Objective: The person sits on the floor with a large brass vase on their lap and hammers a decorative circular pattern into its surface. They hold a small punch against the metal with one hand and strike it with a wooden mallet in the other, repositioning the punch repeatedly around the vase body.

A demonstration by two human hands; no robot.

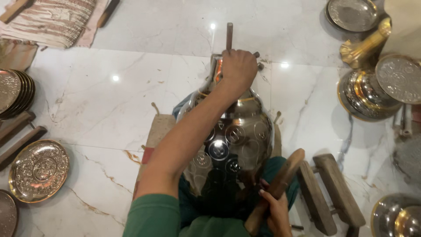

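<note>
Floor: polished white marble tiles (131,87), grey and rust veining, ceiling-light glare spots. Large engraved metal pot (237,140) lies on its side on a cloth mat (158,131), resting against the person's lap. Left hand (238,70) clenched around a metal punch (229,36) at the pot's neck. Right hand (276,213) grips a wooden mallet (276,188) beside the pot's base. Embossed plate (38,170) and stacked plates (15,93) at left; wooden stool (331,193) and brass-trimmed vessel (368,94) at right.
</note>
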